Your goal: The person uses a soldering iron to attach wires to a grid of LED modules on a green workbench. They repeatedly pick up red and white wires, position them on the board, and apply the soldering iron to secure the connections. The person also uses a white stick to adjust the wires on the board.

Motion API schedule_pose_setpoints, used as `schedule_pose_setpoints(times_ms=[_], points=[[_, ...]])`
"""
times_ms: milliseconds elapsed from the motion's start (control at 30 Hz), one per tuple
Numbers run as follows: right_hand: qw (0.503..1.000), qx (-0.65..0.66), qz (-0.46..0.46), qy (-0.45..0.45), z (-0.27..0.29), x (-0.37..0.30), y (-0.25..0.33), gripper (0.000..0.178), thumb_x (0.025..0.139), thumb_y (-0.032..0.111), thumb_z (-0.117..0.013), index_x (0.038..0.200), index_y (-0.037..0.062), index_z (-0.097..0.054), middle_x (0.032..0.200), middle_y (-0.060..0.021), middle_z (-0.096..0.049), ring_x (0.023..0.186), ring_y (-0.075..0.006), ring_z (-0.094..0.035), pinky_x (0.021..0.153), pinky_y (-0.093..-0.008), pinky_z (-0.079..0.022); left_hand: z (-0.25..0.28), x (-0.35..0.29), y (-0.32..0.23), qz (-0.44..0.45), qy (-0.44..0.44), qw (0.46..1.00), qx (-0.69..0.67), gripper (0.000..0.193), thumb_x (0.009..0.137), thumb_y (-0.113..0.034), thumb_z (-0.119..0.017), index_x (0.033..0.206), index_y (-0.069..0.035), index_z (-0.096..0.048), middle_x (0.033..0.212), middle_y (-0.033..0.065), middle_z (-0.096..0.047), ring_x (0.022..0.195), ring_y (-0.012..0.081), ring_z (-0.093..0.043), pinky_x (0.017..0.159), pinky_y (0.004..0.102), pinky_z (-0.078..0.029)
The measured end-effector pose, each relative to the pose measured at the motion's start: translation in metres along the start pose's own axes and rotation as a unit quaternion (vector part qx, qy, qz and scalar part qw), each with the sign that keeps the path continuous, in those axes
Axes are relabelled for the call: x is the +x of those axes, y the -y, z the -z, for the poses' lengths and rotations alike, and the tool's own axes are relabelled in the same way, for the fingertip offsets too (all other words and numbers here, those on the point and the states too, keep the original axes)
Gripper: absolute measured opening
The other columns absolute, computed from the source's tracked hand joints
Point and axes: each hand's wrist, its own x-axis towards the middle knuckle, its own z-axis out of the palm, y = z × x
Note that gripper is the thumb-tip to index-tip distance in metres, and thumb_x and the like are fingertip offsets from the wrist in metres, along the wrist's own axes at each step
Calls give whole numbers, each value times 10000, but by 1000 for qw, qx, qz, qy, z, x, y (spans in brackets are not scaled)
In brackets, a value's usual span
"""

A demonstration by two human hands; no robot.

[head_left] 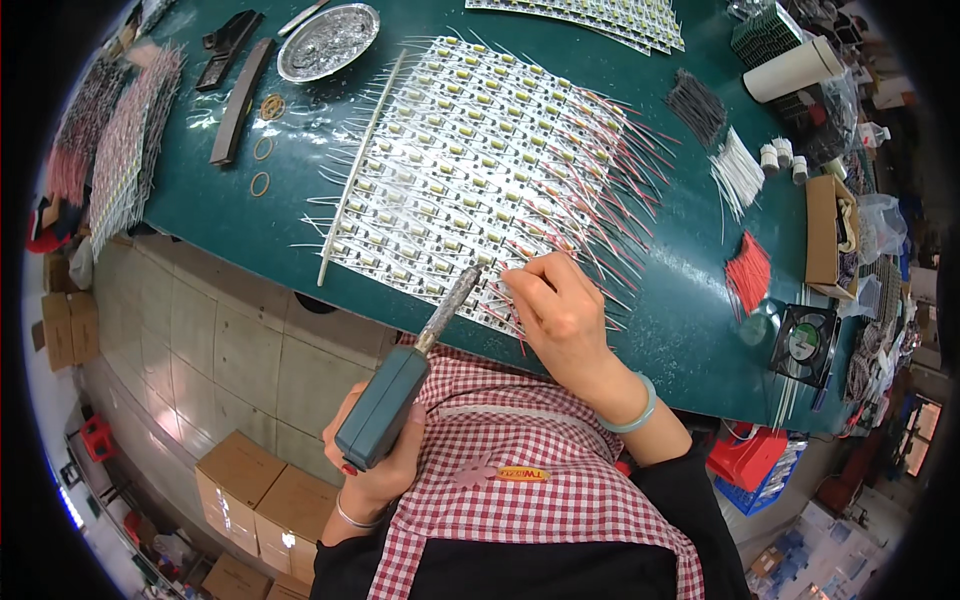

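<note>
My left hand (405,447) is wrapped round the dark green handle of a soldering gun (382,400). Its metal barrel slants up, and the tip rests at or just above the near part of a panel of small white circuit boards (440,160). Close to that tip, my right hand (568,318) has thumb and forefinger pinched together over the panel. What lies between those fingertips is too small to make out. Rows of yellow and dark components cover the panel. Thin white wires stick out at its left, and red and white wires (625,190) fan out at its right.
Right of the panel on the green table (690,350) lie black wires (696,108), white wires (737,170), red wires (748,273) and a small fan (805,343). A metal dish (328,42), rubber bands (262,148) and a dark bar (243,105) lie left. Cardboard boxes (240,470) stand below.
</note>
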Motion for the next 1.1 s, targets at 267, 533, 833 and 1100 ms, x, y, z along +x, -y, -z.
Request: schedule_pose_setpoints(times_ms=[267, 533, 833, 1100], points=[[999, -1, 13, -32, 7, -4, 16, 174, 786, -30, -765, 942, 20, -706, 842, -73, -607, 781, -265, -599, 669, -379, -491, 4, -12, 0, 48, -4, 999, -13, 219, 800, 61, -781, 1014, 66, -734, 983, 165, -725, 813, 247, -722, 709, 317, -572], [1000, 0, -3, -20, -5, -12, 16, 176, 792, -19, -781, 944, 29, -705, 837, -67, -601, 766, -257, -593, 678, -381, -485, 4, -11, 3, 6, 5, 1000, 2, 202, 769, 69, -788, 963, 58, -737, 948, 154, -727, 801, 265, -726, 689, 323, -571], [1000, -9, -6, -19, -7, -13, 16, 190, 796, -19, -782, 965, 26, -707, 841, -70, -600, 777, -266, -597, 684, -388, -488, 2, -7, -1, -6, 6, 1000, 2, 172, 774, 66, -783, 937, 57, -731, 930, 155, -725, 762, 253, -718, 653, 319, -560], [1000, -18, -3, -20, -7, -13, 16, 187, 791, -26, -779, 958, 23, -708, 842, -72, -603, 786, -270, -603, 685, -395, -490, -2, -5, 1, -34, -2, 999, 37, 138, 773, 64, -773, 898, 41, -718, 886, 142, -702, 717, 242, -696, 626, 312, -542]])
